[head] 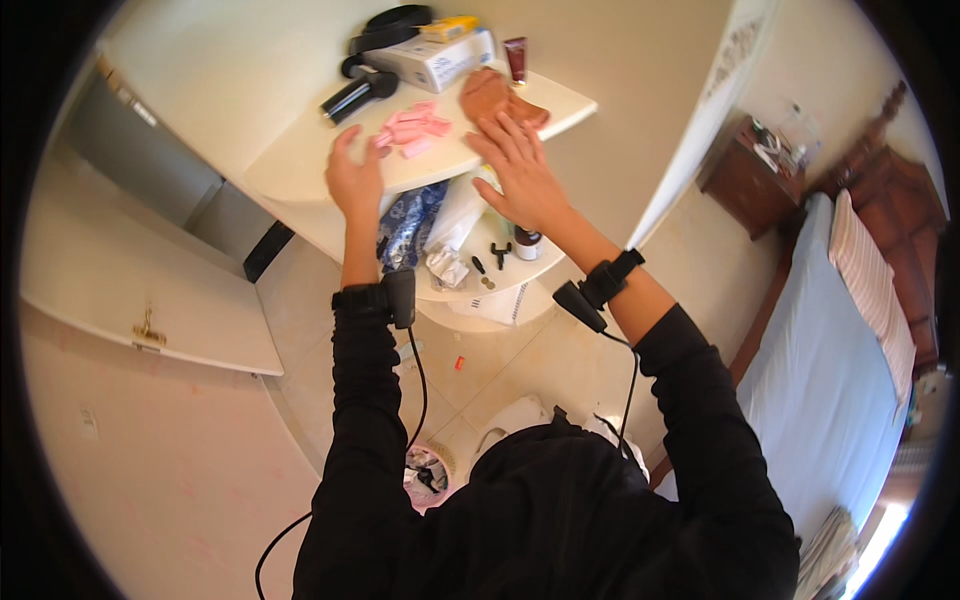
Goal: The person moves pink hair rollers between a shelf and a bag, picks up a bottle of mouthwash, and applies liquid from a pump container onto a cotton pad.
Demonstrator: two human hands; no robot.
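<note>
My left hand [354, 176] hovers at the left of a white corner shelf [300, 169], fingers curved and apart. Its thumb side is beside a loose group of small pink items [412, 127], perhaps hair rollers or folded fabric; whether it touches one is hard to tell. My right hand [521, 176] is spread palm down over the shelf's front edge. Its fingertips overlap the lower part of a brown cloth item [486, 94], and contact cannot be made out. Nothing shows gripped in either hand.
Behind are a black cylinder [352, 97], a white box [435, 60], a yellow box [448, 28] and a maroon tube [516, 60]. A lower shelf [480, 289] holds a blue patterned bag [411, 221] and a bottle [527, 244]. A pink bin [448, 480] stands below.
</note>
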